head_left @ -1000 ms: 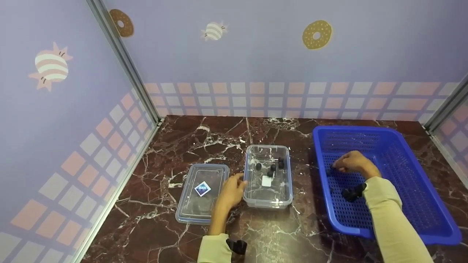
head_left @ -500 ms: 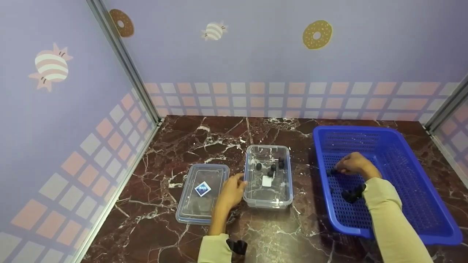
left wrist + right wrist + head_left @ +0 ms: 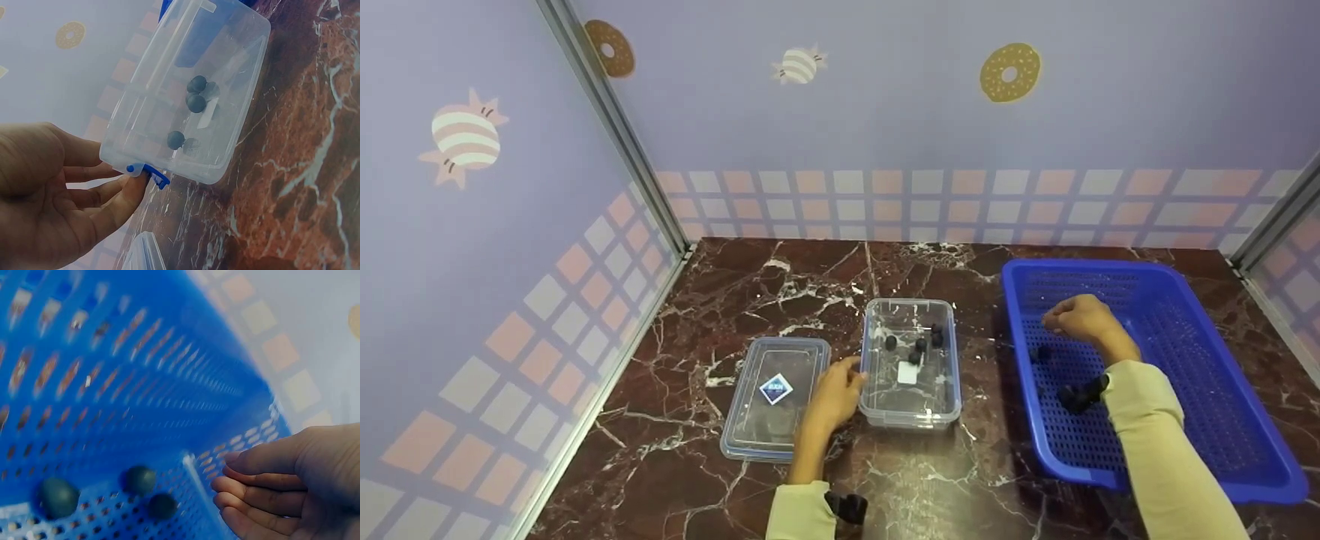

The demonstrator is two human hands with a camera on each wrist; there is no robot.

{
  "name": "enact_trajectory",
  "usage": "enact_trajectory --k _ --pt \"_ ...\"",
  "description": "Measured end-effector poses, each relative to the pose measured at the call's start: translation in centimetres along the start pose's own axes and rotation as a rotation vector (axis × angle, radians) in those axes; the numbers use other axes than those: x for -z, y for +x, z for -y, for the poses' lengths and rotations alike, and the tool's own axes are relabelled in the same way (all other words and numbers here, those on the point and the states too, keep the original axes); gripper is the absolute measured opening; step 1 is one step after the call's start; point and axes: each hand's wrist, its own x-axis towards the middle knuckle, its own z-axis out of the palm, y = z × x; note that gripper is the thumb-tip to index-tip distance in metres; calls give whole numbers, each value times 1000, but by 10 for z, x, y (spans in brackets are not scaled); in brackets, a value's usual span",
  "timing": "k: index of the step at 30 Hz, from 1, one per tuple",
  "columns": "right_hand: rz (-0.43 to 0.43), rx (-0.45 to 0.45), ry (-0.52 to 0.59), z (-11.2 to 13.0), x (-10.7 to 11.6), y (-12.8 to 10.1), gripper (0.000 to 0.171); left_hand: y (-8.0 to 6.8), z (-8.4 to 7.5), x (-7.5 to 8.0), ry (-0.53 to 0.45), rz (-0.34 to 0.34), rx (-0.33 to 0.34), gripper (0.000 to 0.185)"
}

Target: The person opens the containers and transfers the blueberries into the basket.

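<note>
In the head view my left hand [image 3: 834, 397] rests at the left side of a clear plastic box [image 3: 911, 405]. The left wrist view shows its fingers touching the box's rim and blue clip [image 3: 151, 171], with none seen inside. Several small dark balls [image 3: 891, 343] lie in the box, near a white label [image 3: 908, 373]. My right hand [image 3: 1084, 319] hovers inside the blue perforated basket [image 3: 1207, 375]. In the right wrist view its fingers are loosely curled and I see nothing between them. Dark greenish balls [image 3: 58, 498] lie on the basket floor below it.
A clear lid [image 3: 754, 431] with a blue diamond sticker [image 3: 776, 388] lies left of the box. All of this sits on a dark red marbled table [image 3: 802, 277]. Patterned walls [image 3: 885, 112] enclose the back and sides. Each wrist wears a black camera [image 3: 847, 508].
My right hand has risen from the basket floor and drawn slightly back from the balls, which now show beneath it. My left hand and the box have not moved.
</note>
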Motion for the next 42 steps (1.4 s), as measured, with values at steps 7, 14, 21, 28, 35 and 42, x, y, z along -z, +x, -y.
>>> enact_trajectory --k 7,14,21,28,35,42 --pt "-123 119 -123 32 -3 -1 29 0 0 0 -6 -8 -10 34" --pt "-180 158 -123 64 -6 -4 24 1 0 1 -13 -5 -2 35" --pt "-182 249 -124 87 -26 -2 19 2 0 1 -10 2 2 36" --pt "-137 316 -133 105 -60 4 16 2 1 0 -7 -4 -4 35" --pt "-89 322 -195 116 -87 5 11 2 2 -1 13 -14 -24 33" --pt "-29 288 -225 127 -105 8 15 2 1 -2 1 -19 -12 33"
